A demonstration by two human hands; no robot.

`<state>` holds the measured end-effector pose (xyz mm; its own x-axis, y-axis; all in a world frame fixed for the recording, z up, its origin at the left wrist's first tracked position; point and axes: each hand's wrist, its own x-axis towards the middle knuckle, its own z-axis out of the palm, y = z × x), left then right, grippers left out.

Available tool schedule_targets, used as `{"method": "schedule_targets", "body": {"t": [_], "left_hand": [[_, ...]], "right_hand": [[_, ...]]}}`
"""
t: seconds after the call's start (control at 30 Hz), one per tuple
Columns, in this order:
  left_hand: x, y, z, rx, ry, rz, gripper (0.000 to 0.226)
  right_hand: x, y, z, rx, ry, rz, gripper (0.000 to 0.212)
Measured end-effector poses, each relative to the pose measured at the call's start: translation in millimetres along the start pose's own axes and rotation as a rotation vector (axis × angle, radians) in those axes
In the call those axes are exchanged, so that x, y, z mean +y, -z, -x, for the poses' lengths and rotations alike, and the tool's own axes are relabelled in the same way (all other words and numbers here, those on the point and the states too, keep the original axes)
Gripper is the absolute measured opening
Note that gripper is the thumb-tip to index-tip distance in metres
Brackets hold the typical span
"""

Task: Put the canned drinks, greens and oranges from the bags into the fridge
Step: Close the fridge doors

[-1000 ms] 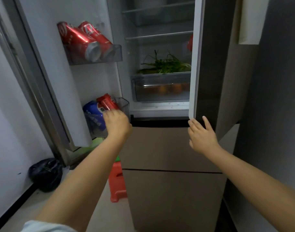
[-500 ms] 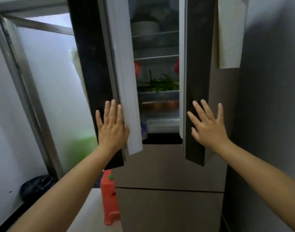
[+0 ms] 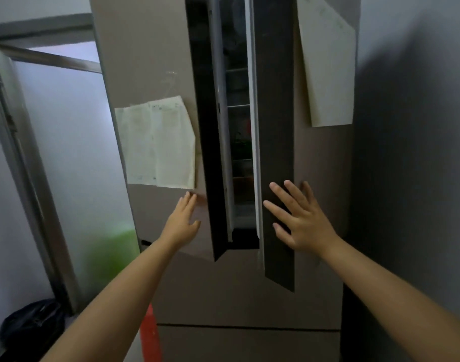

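The brown fridge stands before me with both upper doors almost closed. My left hand [image 3: 183, 220] lies flat with straight fingers on the front of the left door [image 3: 155, 61]. My right hand [image 3: 299, 218] presses with spread fingers on the dark edge of the right door [image 3: 276, 100]. Through the narrow gap between the doors I see shelves and a dark hint of greens [image 3: 241, 145]. The cans and oranges are hidden behind the doors.
A paper sheet [image 3: 158, 142] hangs on the left door and another paper sheet [image 3: 328, 61] on the right door. A black bag [image 3: 30, 325] lies on the floor at lower left by a metal door frame [image 3: 22, 152]. A red object [image 3: 150, 333] stands beside the fridge's lower drawers [image 3: 250, 343].
My left hand left the door-shelf cans and both hands pushed the doors inward. The gap has shrunk from wide open to a narrow slit, hiding the cans and drawer.
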<state>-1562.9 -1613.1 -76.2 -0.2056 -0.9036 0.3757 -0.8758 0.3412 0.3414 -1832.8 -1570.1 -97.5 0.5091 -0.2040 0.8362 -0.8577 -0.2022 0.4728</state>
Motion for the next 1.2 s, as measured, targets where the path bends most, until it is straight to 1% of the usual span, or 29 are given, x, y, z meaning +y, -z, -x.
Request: {"method": "schedule_targets", "body": {"t": [0.03, 0.07, 0.13, 0.2, 0.27, 0.3, 0.4, 0.5, 0.6, 0.7, 0.83, 0.93, 0.97, 1.0, 1.03, 1.07, 1.2], "left_hand": [[3, -2, -6, -0.001, -0.029, -0.095, 0.064], [7, -2, -11, 0.038, -0.057, -0.154, 0.064], [13, -2, -19, 0.194, -0.065, -0.155, 0.063], [13, 3, -33, 0.329, -0.081, -0.135, 0.064], [11, 10, -51, 0.377, -0.119, -0.171, 0.065], [10, 13, -62, 0.381, -0.135, -0.182, 0.064], [8, 17, -92, 0.328, -0.177, -0.25, 0.064], [-3, 13, -113, 0.285, -0.22, -0.273, 0.068], [-10, 8, -126, 0.283, -0.232, -0.303, 0.07], [-14, 5, -136, 0.289, -0.254, -0.334, 0.071], [-18, -1, -150, 0.306, -0.284, -0.35, 0.072], [-17, -5, -164, 0.297, -0.302, -0.364, 0.072], [-20, -7, -169, 0.321, -0.332, -0.351, 0.072], [-25, -10, -175, 0.39, -0.389, -0.347, 0.073], [-31, -13, -181, 0.508, -0.466, -0.35, 0.072], [-36, -16, -186, 0.591, -0.518, -0.365, 0.071], [-52, -28, -206, 0.869, -0.652, -0.438, 0.068]], "right_hand": [[-1, -4, -1, 0.014, -0.003, -0.008, 0.049], [-2, -9, -3, 0.032, -0.001, -0.013, 0.049], [-5, -20, -6, 0.073, 0.011, -0.029, 0.052], [-8, -31, -12, 0.114, 0.02, -0.046, 0.061], [-12, -43, -19, 0.129, 0.014, -0.064, 0.072], [-14, -50, -22, 0.131, 0.002, -0.073, 0.071], [-20, -73, -31, 0.108, -0.069, -0.109, 0.059], [-26, -100, -42, 0.087, -0.158, -0.12, 0.061], [-28, -126, -45, 0.07, -0.241, -0.114, 0.064], [-29, -149, -48, 0.036, -0.269, -0.098, 0.061], [-34, -170, -55, 0.089, -0.31, -0.004, 0.056], [-36, -178, -55, 0.142, -0.299, 0.052, 0.055], [-36, -181, -56, 0.145, -0.293, 0.062, 0.055], [-35, -185, -58, 0.137, -0.293, 0.072, 0.055], [-34, -191, -60, 0.127, -0.304, 0.088, 0.055], [-32, -198, -62, 0.117, -0.32, 0.111, 0.054], [-30, -217, -64, 0.107, -0.344, 0.185, 0.055]]}}
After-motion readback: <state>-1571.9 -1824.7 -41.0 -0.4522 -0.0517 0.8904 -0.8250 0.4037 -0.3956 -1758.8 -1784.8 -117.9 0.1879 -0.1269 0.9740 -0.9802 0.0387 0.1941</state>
